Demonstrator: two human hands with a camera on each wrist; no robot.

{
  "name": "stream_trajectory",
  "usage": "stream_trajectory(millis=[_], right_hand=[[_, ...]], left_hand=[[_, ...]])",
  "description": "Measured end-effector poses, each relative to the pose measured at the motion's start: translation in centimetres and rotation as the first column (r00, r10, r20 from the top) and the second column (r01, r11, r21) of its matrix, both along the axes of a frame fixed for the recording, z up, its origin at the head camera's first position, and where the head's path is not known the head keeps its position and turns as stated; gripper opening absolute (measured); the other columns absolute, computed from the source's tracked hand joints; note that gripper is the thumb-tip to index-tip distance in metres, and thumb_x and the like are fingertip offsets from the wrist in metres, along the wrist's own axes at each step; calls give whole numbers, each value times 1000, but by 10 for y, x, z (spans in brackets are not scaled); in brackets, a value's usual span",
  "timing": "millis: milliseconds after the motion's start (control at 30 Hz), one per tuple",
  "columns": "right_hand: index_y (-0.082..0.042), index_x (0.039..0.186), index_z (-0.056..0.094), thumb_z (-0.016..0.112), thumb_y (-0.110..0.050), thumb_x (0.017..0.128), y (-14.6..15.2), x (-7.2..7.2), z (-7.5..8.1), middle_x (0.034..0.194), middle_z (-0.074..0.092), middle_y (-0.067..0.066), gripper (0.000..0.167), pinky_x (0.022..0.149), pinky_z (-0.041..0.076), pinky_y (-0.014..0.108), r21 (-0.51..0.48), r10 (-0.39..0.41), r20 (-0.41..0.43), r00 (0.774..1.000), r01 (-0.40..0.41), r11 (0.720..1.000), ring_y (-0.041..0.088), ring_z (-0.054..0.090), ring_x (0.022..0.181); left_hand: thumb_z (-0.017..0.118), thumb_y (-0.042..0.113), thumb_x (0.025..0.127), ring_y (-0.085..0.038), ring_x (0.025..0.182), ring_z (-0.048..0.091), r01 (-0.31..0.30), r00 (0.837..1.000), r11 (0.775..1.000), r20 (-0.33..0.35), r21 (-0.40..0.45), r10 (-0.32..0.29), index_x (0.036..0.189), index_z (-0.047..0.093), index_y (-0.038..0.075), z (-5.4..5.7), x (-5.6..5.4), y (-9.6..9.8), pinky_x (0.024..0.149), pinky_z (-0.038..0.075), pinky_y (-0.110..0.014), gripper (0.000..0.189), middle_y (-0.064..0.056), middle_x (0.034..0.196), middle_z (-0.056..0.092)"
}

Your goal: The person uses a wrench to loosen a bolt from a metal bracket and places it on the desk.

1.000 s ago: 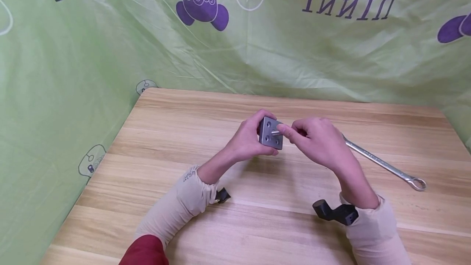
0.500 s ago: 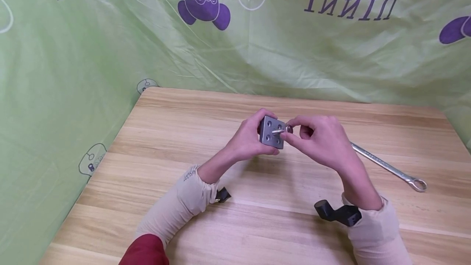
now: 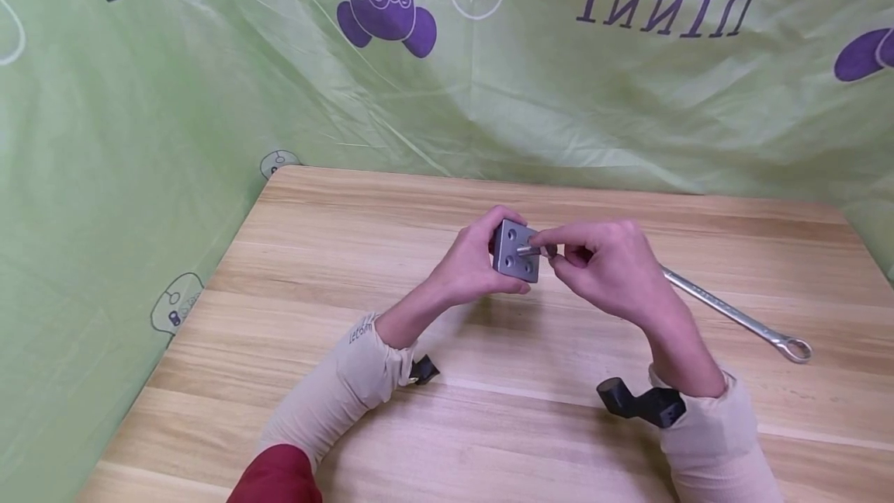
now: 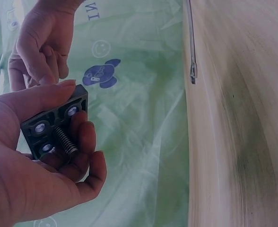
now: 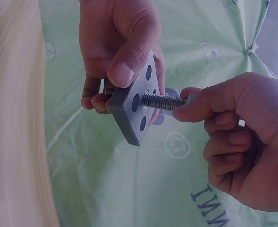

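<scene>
My left hand (image 3: 469, 264) grips a small square grey plate (image 3: 507, 251) by its edges, holding it up over the table with its face turned to the right. Round holes sit near the plate's corners. A threaded bolt (image 5: 165, 102) runs through the middle of the plate, and its threaded end (image 4: 65, 141) sticks out on the back in the left wrist view. My right hand (image 3: 609, 266) pinches the bolt's head end between thumb and index finger. The other right fingers are curled toward the palm in the right wrist view.
A long silver wrench (image 3: 733, 313) lies on the wooden table (image 3: 335, 247), right of my right hand, its ring end toward the front right. Green printed cloth (image 3: 419, 115) hangs behind and to the left of the table. A black camera mount (image 3: 639, 404) sits on my right wrist.
My right thumb and fingers have shifted round the bolt's head, turning it between them. The left hand and plate stay nearly where they were.
</scene>
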State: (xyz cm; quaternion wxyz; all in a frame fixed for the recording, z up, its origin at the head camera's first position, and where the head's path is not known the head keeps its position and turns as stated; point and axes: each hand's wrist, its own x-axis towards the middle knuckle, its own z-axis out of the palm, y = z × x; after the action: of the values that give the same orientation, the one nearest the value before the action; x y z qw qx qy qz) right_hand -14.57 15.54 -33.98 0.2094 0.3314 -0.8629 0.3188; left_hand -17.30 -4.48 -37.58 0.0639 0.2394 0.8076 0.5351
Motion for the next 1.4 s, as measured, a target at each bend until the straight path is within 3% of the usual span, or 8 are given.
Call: stream_trajectory(millis=[167,267,400,500,633,800,1100,1400], right_hand=[[-13,108,74,78,-6,78,1,2,4,56,43,-9,31,51,32,20,50,-46,99,994,41,998,1,36,52],[-13,112,71,81,-25,83,1,2,7,56,45,-6,32,51,34,23,64,-121,196,973,110,992,4,38,51],[-14,96,72,71,-37,92,0,1,9,56,45,-4,23,51,33,27,109,-207,306,930,182,977,9,39,51],[-15,82,70,63,-44,96,-1,0,10,57,44,-3,33,52,32,28,171,-241,364,900,190,967,13,39,53],[-16,71,64,59,-50,97,-3,0,8,57,42,-4,43,52,31,28,220,-257,393,883,181,958,14,39,55],[-15,73,67,62,-47,96,-4,0,7,58,47,-3,40,52,32,28,214,-249,383,890,176,961,14,41,55],[-13,97,74,71,-39,91,-2,0,7,58,51,-3,26,51,33,26,179,-227,340,913,174,968,9,42,52],[-17,104,77,74,-13,85,-4,1,3,55,50,-6,19,49,32,23,117,-138,218,966,114,987,2,40,49]], left_hand=[[88,-3,63,-19,91,63,-12,1000,1000,2,1,12,126,52,6,1,0,-1,78,51,-21,73,-15,108,67],[88,-3,63,-19,89,63,-11,1000,1000,-6,1,11,126,52,6,1,0,-1,77,50,-21,72,-15,107,68],[88,-2,63,-17,86,61,-4,1000,1000,-17,4,4,124,52,4,1,-1,-1,76,49,-20,71,-15,105,67],[88,-2,63,-16,85,61,-3,1000,1000,-18,7,4,124,52,4,0,-1,-1,75,49,-20,71,-15,104,67],[88,-2,63,-16,84,61,-3,1000,1000,-23,8,3,124,53,4,-1,-1,-1,75,49,-20,71,-15,105,67],[88,-1,63,-16,84,61,0,999,1000,-32,3,0,124,53,4,-1,-1,-1,75,49,-20,71,-15,106,67],[87,-2,64,-19,89,62,-8,1000,1000,-12,-7,8,125,52,4,-2,-3,0,77,51,-20,71,-16,109,66],[88,-2,63,-19,90,62,-16,1000,1000,0,-1,16,125,52,5,-4,-5,-2,78,50,-20,72,-15,107,66]])
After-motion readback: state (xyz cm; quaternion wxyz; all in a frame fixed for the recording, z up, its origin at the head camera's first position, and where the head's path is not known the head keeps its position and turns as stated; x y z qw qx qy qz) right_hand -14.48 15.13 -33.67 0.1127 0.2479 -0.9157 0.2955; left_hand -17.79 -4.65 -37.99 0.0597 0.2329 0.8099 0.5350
